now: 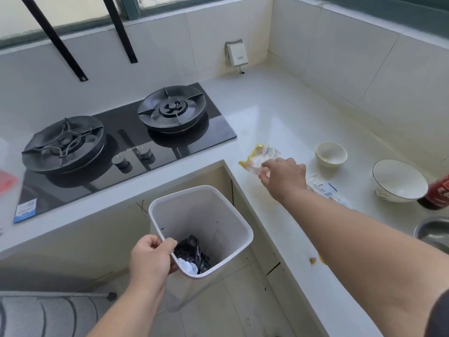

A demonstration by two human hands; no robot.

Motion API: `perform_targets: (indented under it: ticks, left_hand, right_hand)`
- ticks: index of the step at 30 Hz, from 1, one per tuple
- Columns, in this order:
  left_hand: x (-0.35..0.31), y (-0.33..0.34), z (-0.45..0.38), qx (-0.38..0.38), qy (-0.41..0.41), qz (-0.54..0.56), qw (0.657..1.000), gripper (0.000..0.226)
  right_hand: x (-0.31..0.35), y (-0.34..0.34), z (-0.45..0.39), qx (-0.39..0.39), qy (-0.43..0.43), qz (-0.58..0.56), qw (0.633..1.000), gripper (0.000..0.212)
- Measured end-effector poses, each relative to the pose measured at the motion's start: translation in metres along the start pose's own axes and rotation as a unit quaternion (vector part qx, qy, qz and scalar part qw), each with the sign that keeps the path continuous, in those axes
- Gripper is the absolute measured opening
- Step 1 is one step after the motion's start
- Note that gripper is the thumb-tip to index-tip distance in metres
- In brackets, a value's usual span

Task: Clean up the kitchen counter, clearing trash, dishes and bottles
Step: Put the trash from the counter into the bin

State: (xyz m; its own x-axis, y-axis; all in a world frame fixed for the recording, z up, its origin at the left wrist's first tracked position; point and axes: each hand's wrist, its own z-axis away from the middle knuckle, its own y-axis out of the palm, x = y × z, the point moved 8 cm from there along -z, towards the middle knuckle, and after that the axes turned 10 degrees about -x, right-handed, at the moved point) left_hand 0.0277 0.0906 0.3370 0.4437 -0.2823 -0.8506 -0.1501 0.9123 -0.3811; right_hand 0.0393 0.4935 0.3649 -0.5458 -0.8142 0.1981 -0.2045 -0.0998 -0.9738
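A square white plastic waste bin (201, 229) is held off the floor at about six o'clock in the head view, its near rim pinched by the left hand (151, 257), with the thumb inside the wall and the fingers curled outside. A crumpled black bag (192, 251) and a scrap of white paper (187, 266) are seen at its bottom.

The right hand (284, 177) is stretched out over the pale stone kitchen counter (279, 113) toward three o'clock. Its fingers are curled onto a crinkled clear-and-yellow plastic wrapper (261, 155), which appears to be pinched at its near edge; whether it is lifted clear of the counter cannot be told. The wrapper's long axis runs roughly from eleven o'clock to five o'clock, and most of it lies beyond the fingertips, toward eleven o'clock.

The bin's mouth lies toward seven o'clock from the wrapper, below the counter edge, so a short carry back and down toward the body is judged to be called for.

A second clear wrapper with a blue label (325, 189) lies just past the right wrist. Further toward three o'clock stand a small cream bowl (331, 154), a larger white bowl with a dark rim (399, 180) and a dark bottle with a red label (438, 193).
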Motion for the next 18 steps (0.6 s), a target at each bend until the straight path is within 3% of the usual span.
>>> perform_targets:
  ticks: [2,5,8,11,14,18]
  left_hand:
    - [-0.003,0.002,0.003,0.012,-0.011,0.001,1.0,0.032]
    - [-0.009,0.005,0.012,0.03,-0.02,0.001,0.999,0.037]
    - [-0.017,0.004,0.018,0.039,-0.024,0.01,0.999,0.039]
    - [-0.021,0.003,0.021,0.043,-0.026,0.023,0.998,0.039]
    - [-0.02,0.005,0.026,0.053,-0.031,0.037,0.997,0.034]
    - [-0.023,0.01,0.033,0.058,-0.027,0.036,0.997,0.038]
  right_hand:
    - [0.024,-0.019,0.019,-0.027,-0.025,-0.083,0.996,0.033]
    - [0.065,-0.036,0.061,0.01,-0.073,-0.161,0.984,0.036]
    - [0.096,-0.041,0.103,0.08,-0.117,-0.144,0.979,0.047]
    - [0.107,-0.039,0.133,0.134,-0.142,-0.119,0.974,0.072]
    - [0.068,-0.041,0.134,0.104,-0.077,-0.102,0.986,0.071]
    - [-0.035,-0.048,0.116,0.066,0.085,0.022,0.994,0.072]
